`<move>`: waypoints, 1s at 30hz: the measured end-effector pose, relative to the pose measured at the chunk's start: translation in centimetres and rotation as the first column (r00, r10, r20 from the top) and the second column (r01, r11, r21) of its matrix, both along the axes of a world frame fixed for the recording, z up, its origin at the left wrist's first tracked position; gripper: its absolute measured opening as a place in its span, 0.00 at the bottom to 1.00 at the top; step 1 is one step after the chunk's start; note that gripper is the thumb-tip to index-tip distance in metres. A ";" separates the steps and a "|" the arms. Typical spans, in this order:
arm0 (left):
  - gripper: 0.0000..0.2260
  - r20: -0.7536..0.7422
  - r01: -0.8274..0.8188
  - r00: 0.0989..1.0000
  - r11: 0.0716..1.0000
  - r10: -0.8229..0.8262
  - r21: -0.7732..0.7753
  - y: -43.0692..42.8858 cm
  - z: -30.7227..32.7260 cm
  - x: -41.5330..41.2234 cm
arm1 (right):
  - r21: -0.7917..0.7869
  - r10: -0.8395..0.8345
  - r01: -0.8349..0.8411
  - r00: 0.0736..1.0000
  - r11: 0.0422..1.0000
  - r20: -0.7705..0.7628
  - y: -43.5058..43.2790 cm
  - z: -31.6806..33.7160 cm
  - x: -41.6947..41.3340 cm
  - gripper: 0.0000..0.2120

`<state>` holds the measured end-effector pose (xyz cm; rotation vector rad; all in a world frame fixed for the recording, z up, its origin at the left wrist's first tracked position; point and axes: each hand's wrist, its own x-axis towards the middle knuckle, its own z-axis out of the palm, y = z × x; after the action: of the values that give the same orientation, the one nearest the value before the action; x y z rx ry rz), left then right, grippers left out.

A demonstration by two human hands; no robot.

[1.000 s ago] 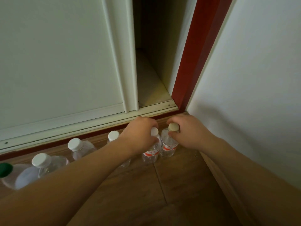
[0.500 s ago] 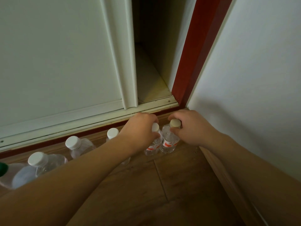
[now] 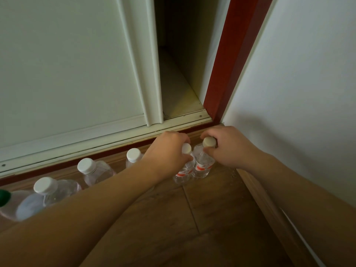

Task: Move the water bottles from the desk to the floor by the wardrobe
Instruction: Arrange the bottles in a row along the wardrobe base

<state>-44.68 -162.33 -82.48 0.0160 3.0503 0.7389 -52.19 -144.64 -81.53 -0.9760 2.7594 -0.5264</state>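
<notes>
Hardly anything has moved since the earlier frames: both hands stay wrapped round the same two bottles, and the whole scene only sits a touch higher in the head view. The left hand (image 3: 167, 151) reaches in from the lower left with its fingers curled over the shoulder of the second bottle (image 3: 184, 170), thumb on the near side, so that only part of the white cap shows past the knuckles. The right hand (image 3: 229, 149) grips the neck of the corner bottle (image 3: 203, 164), fingers curled round just under its cream cap, which stands in plain sight. Both bottles are clear with red labels, upright and touching side by side, down on the wooden floor (image 3: 192, 218) in the corner where the wardrobe's red plinth meets the white wall (image 3: 308, 93); whether their bases already bear on the boards cannot be told. Leftward along the plinth runs a row of further bottles: a white-capped bottle (image 3: 133, 155) just beside the left wrist and partly hidden by it, a larger bottle (image 3: 86, 165), another large bottle (image 3: 45, 185) and a green-capped bottle (image 3: 3, 195) cut off by the frame edge. Behind them stands the wardrobe door (image 3: 67, 74), pale and slid partly aside, with a dark gap between it and the red frame post (image 3: 231, 64).
</notes>
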 end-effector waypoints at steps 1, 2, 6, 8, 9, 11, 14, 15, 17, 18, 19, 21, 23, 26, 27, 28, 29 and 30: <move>0.09 0.006 -0.004 1.000 1.000 0.004 0.004 0.1 0.0 0.0 | -0.001 -0.004 0.004 1.000 1.000 0.001 0.1 0.0 0.0 0.14; 0.10 0.012 -0.006 1.000 1.000 0.006 0.005 0.1 0.0 0.0 | 0.000 -0.006 0.006 1.000 1.000 0.002 0.1 0.0 -0.1 0.13; 0.09 0.019 -0.005 1.000 1.000 0.005 0.006 0.1 0.0 0.0 | -0.006 0.006 -0.006 1.000 1.000 0.001 0.2 0.0 -0.1 0.14; 0.10 0.021 -0.007 1.000 1.000 0.006 0.010 0.2 0.0 0.0 | -0.007 0.005 -0.005 1.000 1.000 0.002 0.2 0.0 0.0 0.13; 0.10 0.019 -0.004 1.000 1.000 0.004 0.009 0.3 0.0 0.0 | -0.007 0.003 -0.003 1.000 1.000 0.004 0.2 0.0 -0.1 0.13; 0.10 0.014 0.000 1.000 1.000 0.000 0.006 0.4 0.0 0.0 | -0.008 -0.003 0.003 1.000 1.000 0.008 0.3 0.0 -0.2 0.13; 0.09 0.011 0.001 1.000 1.000 -0.001 0.005 0.4 0.0 0.0 | -0.013 -0.010 0.010 1.000 1.000 0.015 0.3 0.0 -0.2 0.13; 0.09 0.009 0.004 1.000 1.000 -0.004 0.001 0.3 0.0 0.0 | -0.015 -0.011 0.011 1.000 1.000 0.016 0.3 -0.1 -0.2 0.13; 0.10 0.003 0.010 1.000 1.000 -0.010 -0.008 0.3 -0.1 0.1 | -0.023 -0.017 0.017 1.000 1.000 0.015 0.3 -0.3 -0.2 0.14; 0.10 0.002 0.009 1.000 1.000 -0.009 -0.010 0.3 -0.1 0.1 | -0.029 -0.021 0.021 1.000 0.999 0.016 0.2 -0.3 -0.1 0.14; 0.10 0.001 0.006 1.000 1.000 -0.006 -0.010 0.3 -0.1 0.2 | -0.031 -0.024 0.025 1.000 0.999 0.019 0.2 -0.4 -0.1 0.14; 0.10 -0.001 -0.005 1.000 1.000 0.005 -0.006 0.2 -0.1 0.1 | -0.033 -0.025 0.025 0.999 0.999 0.020 0.2 -0.5 -0.1 0.15; 0.09 0.004 -0.014 1.000 1.000 0.014 0.004 0.1 -0.1 0.0 | -0.033 -0.032 0.032 0.999 0.999 0.014 0.2 -0.5 -0.2 0.16; 0.09 -0.003 -0.011 1.000 1.000 0.011 0.008 0.2 -0.1 -0.1 | -0.042 -0.042 0.042 0.999 0.998 0.000 0.3 -0.5 -0.2 0.15; 0.09 -0.007 -0.006 1.000 1.000 0.006 0.005 0.2 -0.1 -0.1 | -0.045 -0.045 0.044 0.999 0.998 -0.002 0.3 -0.5 -0.2 0.14; 0.09 -0.009 -0.001 1.000 1.000 0.001 0.002 0.3 -0.1 -0.1 | -0.047 -0.046 0.046 0.999 0.998 -0.002 0.3 -0.5 -0.2 0.14; 0.09 -0.009 0.001 1.000 1.000 -0.001 0.001 0.3 -0.1 -0.1 | -0.047 -0.047 0.047 0.999 0.998 -0.001 0.3 -0.5 -0.2 0.14; 0.09 -0.008 0.003 1.000 1.000 -0.003 0.001 0.3 -0.2 -0.1 | -0.048 -0.047 0.047 0.999 0.998 -0.001 0.3 -0.5 -0.1 0.14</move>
<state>-44.79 -162.05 -82.64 0.0231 3.0571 0.7421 -52.33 -144.38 -82.05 -0.9242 2.7898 -0.6012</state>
